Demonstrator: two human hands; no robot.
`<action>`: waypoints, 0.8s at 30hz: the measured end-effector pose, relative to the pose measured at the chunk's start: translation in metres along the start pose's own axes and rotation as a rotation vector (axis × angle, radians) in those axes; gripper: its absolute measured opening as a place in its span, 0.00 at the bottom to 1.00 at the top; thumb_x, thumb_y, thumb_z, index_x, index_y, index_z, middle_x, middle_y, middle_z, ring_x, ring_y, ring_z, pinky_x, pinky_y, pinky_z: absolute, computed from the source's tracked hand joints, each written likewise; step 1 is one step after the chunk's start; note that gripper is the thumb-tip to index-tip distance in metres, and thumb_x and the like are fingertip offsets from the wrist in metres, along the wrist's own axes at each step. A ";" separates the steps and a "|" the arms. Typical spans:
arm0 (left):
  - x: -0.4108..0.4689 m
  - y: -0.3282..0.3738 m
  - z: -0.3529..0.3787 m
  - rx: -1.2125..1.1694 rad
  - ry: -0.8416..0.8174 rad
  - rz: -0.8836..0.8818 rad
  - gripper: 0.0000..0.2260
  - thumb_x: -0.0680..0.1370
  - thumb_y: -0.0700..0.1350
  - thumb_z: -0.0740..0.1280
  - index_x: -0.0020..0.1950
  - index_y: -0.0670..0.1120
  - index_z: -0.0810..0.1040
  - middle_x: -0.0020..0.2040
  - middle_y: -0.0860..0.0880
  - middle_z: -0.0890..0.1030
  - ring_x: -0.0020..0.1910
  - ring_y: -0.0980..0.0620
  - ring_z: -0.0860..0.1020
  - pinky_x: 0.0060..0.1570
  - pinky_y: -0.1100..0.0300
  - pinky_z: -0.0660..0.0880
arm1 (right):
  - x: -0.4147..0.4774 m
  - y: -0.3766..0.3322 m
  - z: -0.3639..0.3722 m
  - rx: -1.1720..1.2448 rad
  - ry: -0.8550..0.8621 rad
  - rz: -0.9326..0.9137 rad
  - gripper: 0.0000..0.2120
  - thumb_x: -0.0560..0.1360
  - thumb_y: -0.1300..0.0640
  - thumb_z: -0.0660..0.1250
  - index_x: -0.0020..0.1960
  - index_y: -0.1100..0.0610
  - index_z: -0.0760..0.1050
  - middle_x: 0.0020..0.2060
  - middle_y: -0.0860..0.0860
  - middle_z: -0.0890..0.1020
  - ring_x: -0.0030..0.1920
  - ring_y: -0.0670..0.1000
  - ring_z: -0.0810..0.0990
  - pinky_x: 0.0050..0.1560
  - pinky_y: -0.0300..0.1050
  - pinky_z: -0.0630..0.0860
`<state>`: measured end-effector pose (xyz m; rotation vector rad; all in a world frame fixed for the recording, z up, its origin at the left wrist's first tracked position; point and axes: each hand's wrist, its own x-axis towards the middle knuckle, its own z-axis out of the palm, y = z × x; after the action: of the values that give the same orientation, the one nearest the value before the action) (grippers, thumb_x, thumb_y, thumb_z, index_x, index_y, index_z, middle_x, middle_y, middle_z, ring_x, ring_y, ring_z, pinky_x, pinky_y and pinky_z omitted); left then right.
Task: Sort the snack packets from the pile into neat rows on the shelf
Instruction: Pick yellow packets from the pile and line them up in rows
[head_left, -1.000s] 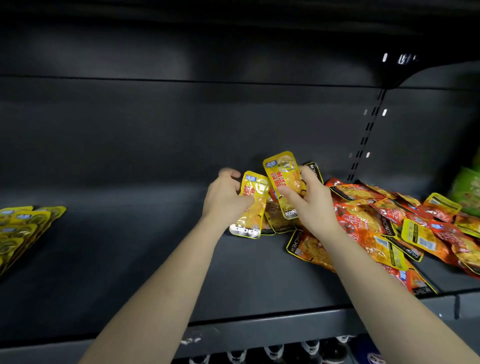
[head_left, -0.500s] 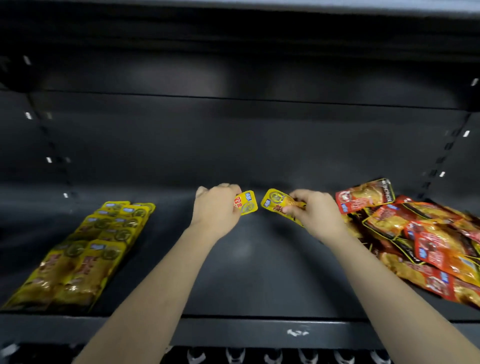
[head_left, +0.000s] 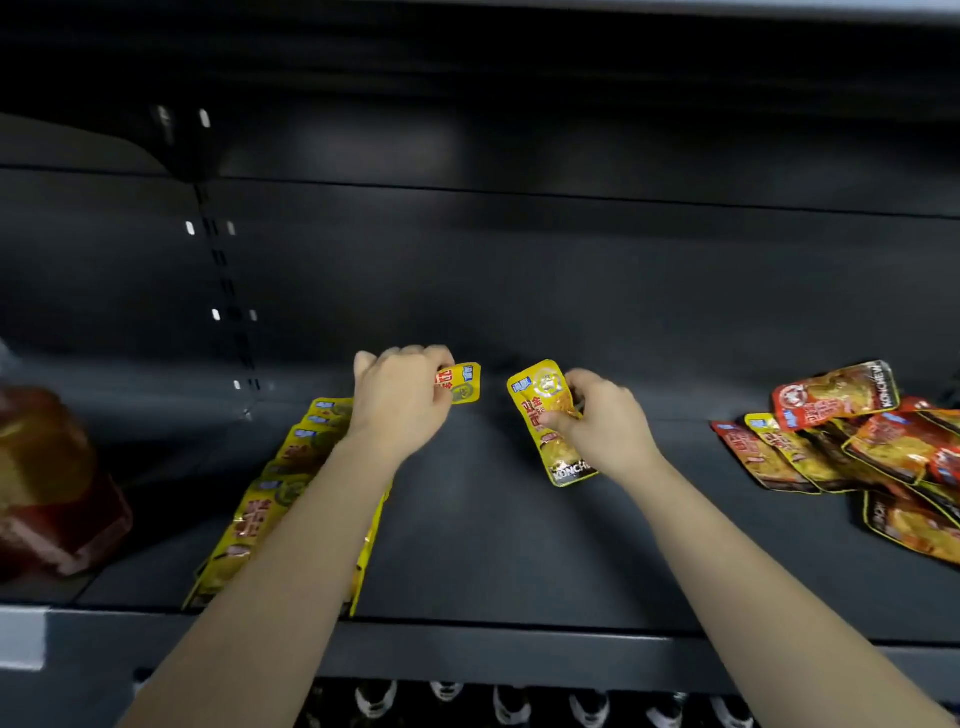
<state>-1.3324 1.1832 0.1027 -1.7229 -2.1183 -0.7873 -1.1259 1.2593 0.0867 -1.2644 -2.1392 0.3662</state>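
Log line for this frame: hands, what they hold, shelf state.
left hand: grips left packet, by far end of yellow row | right hand: pinches right packet, over shelf centre | pile: unsorted, right side

Row (head_left: 291, 499) left on shelf (head_left: 519, 545), pile (head_left: 857, 447) rt.

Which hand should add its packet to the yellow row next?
Left, probably. The left hand holds its packet at the far end of the yellow row; the right hand is farther away.

Dim, dark shelf (head_left: 519, 519); edges blurred and bowed; packets glare faintly
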 end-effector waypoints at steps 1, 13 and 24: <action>0.001 -0.008 -0.002 0.007 0.008 0.000 0.10 0.75 0.44 0.63 0.55 0.53 0.77 0.48 0.52 0.80 0.52 0.47 0.76 0.50 0.53 0.60 | 0.001 -0.006 0.005 0.014 -0.004 0.007 0.12 0.71 0.52 0.73 0.51 0.52 0.75 0.40 0.44 0.78 0.43 0.50 0.75 0.41 0.42 0.66; 0.008 -0.064 0.009 0.049 0.080 0.017 0.13 0.75 0.42 0.63 0.58 0.51 0.78 0.48 0.48 0.80 0.51 0.43 0.77 0.51 0.52 0.60 | 0.016 -0.046 0.058 0.329 -0.065 0.186 0.13 0.70 0.59 0.75 0.49 0.52 0.74 0.36 0.42 0.76 0.38 0.44 0.76 0.35 0.32 0.70; 0.003 -0.079 0.017 -0.032 0.149 -0.021 0.15 0.74 0.39 0.64 0.58 0.52 0.79 0.50 0.51 0.81 0.52 0.46 0.77 0.51 0.52 0.60 | 0.038 -0.060 0.102 0.262 -0.153 0.298 0.10 0.69 0.57 0.76 0.36 0.51 0.75 0.39 0.49 0.81 0.44 0.52 0.82 0.46 0.46 0.78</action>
<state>-1.4077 1.1856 0.0731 -1.6068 -2.0378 -0.9293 -1.2455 1.2693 0.0535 -1.4369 -1.9443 0.8644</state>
